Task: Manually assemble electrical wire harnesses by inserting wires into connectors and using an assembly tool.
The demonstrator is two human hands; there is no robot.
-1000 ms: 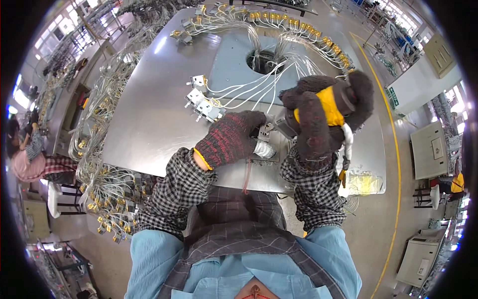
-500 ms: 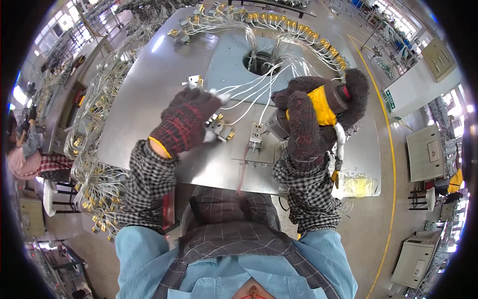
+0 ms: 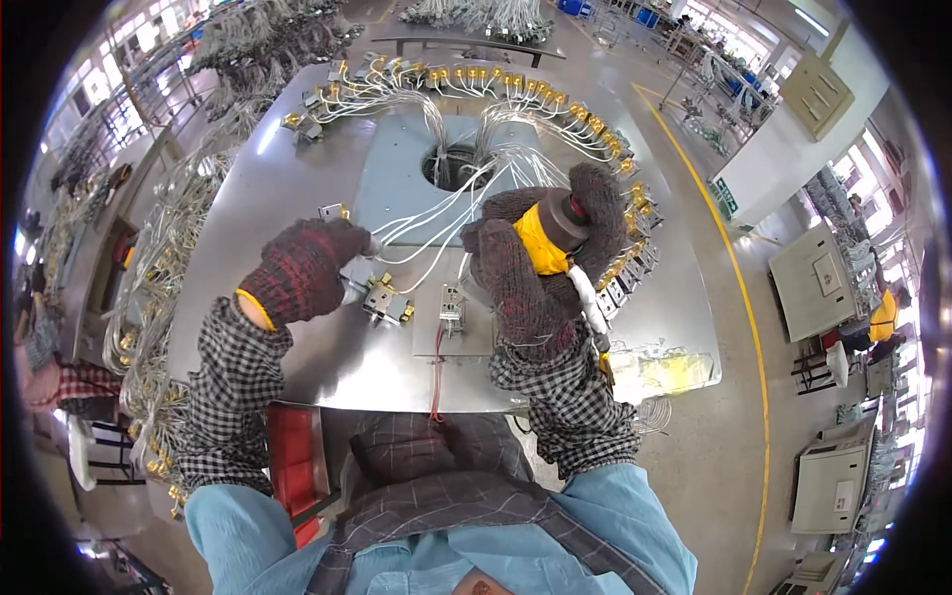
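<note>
My left hand, in a dark knitted glove with red flecks and pale fingertips, is over the metal table with fingers apart. Its fingertips are close to a small metal block with brass fittings and to white wires. I cannot make out whether they touch. My gloved right hand is wrapped round a dark power tool with a yellow band; its working end is mostly hidden behind the glove. Between my hands, a metal fixture stands on a flat plate, with a red wire hanging below it.
White wires come out of a round hole in the blue-grey panel. Brass-fitted blocks line the table's far and right edges. Bundled wires hang at the left. A yellow-marked clear packet lies at the right front corner.
The view has shifted, so the table sits lower and further left. My left fingers have drawn slightly back from the brass-fitted block. My right hand keeps its grip on the power tool.
</note>
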